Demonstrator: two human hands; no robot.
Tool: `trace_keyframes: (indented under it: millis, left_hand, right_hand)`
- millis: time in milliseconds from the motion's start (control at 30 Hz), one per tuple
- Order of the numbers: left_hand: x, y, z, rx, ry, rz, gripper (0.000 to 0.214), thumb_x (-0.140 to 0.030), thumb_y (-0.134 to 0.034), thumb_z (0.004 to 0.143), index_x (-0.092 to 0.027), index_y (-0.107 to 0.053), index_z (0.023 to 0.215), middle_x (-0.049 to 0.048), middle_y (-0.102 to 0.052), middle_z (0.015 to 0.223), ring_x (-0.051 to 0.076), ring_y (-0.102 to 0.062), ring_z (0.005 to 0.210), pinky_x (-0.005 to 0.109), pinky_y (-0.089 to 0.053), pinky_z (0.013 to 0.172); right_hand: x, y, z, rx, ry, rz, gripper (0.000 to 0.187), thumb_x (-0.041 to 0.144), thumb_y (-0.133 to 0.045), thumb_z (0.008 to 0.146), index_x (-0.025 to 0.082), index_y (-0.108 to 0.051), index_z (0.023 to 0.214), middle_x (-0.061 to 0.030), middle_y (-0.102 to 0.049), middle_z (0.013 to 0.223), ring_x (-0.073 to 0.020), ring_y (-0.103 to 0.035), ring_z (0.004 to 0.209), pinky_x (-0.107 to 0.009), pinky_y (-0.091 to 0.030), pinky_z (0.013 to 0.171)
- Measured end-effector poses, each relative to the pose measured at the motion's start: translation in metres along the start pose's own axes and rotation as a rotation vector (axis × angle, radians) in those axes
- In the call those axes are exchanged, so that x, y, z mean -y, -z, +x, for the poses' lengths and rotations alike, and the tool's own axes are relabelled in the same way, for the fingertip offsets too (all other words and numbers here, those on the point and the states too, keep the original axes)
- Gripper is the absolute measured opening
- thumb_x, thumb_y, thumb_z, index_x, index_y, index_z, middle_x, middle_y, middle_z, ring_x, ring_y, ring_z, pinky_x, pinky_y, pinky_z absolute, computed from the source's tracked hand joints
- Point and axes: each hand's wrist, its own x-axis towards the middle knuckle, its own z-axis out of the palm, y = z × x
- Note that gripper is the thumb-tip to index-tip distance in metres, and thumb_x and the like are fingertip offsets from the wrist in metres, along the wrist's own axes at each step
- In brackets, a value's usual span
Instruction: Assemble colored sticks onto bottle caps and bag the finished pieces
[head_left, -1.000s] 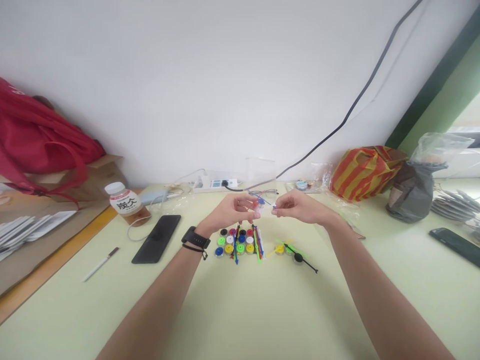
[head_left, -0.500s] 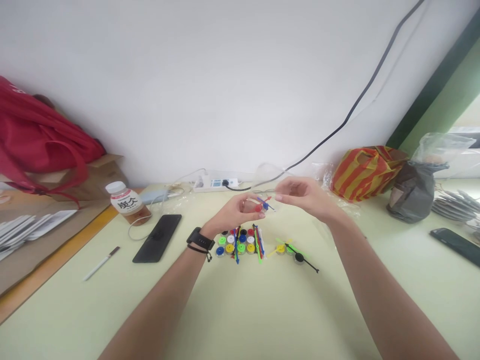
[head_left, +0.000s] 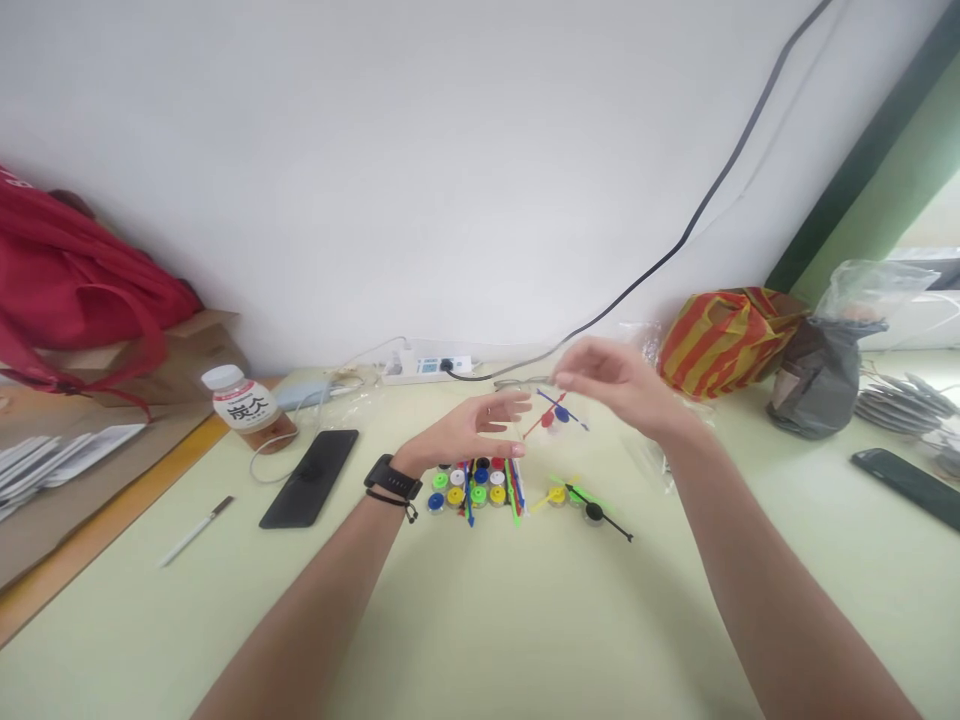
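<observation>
My left hand, with a black watch on its wrist, is open, thumb and fingers apart and nothing between them. Right of its fingertips are a red arrow spinner and a blue arrow spinner, their arrows crossed. I cannot tell whether they touch the table. Just above them is my right hand, fingers curled and thumb drawn close; what it pinches, if anything, does not show. Below my left hand sit rows of coloured round spinner bases with several arrows across them. Yellow, green and black spinners lie to the right.
At left are a bottle, a black phone, a pen and a red bag. A power strip lies by the wall. A striped bag, a grey bag and a dark phone are at right.
My left hand has let go of the red and blue spinners and opened, moving slightly left. The spinners are now farther right, below my right hand. The view has shifted slightly.
</observation>
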Motion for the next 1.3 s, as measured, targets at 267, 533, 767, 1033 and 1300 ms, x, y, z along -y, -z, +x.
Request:
trace_keyframes:
  millis: [267, 533, 767, 1033, 1300]
  left_hand:
    - [0.001, -0.002, 0.003, -0.017, -0.004, 0.025, 0.079, -0.036, -0.087, 0.078, -0.031, -0.053, 0.149, 0.0131, -0.057, 0.151, 0.032, -0.054, 0.139, 0.049, -0.043, 0.115]
    - [0.018, -0.029, 0.015, -0.226, -0.049, -0.095, 0.045, -0.038, -0.085, 0.078, -0.02, -0.074, 0.118, 0.0112, -0.076, 0.114, 0.026, -0.072, 0.106, 0.041, -0.055, 0.097]
    - [0.028, -0.013, 0.018, -0.574, 0.047, -0.5, 0.044, -0.036, -0.089, 0.074, -0.02, -0.072, 0.11, 0.0087, -0.075, 0.114, 0.024, -0.072, 0.105, 0.044, -0.057, 0.096]
    - [0.028, -0.009, 0.013, -0.426, 0.155, -0.24, 0.062, -0.029, -0.095, 0.065, -0.018, -0.069, 0.12, 0.0104, -0.074, 0.108, 0.022, -0.072, 0.093, 0.039, -0.062, 0.081]
    - [0.026, -0.003, 0.009, -0.303, 0.16, -0.034, 0.06, -0.039, -0.088, 0.074, -0.021, -0.066, 0.127, 0.0114, -0.073, 0.112, 0.024, -0.072, 0.093, 0.026, -0.058, 0.058]
  right_hand:
    - [-0.001, -0.007, 0.002, -0.052, 0.001, -0.008, 0.03, 0.048, -0.075, 0.084, 0.02, -0.065, 0.084, -0.002, -0.067, 0.08, -0.0164, -0.061, 0.075, -0.031, -0.051, 0.07]
    - [-0.004, -0.019, 0.006, -0.054, -0.019, 0.086, 0.028, 0.047, -0.072, 0.087, 0.021, -0.065, 0.094, -0.0052, -0.072, 0.093, -0.0206, -0.068, 0.091, -0.033, -0.053, 0.08]
    - [-0.028, 0.001, 0.003, 0.088, -0.258, -0.268, 0.034, 0.044, -0.046, 0.1, 0.02, -0.067, 0.088, -0.0066, -0.072, 0.097, -0.0196, -0.065, 0.088, -0.031, -0.052, 0.079]
    - [-0.057, -0.042, 0.0, 0.929, -0.305, -0.498, 0.024, 0.026, -0.081, 0.064, 0.021, -0.079, 0.088, -0.0008, -0.073, 0.088, -0.0192, -0.065, 0.079, -0.025, -0.045, 0.064]
    - [-0.059, -0.029, 0.0, 0.818, -0.361, -0.498, 0.014, 0.02, -0.07, 0.07, 0.018, -0.078, 0.081, -0.0027, -0.076, 0.083, -0.0188, -0.067, 0.075, -0.025, -0.046, 0.064]
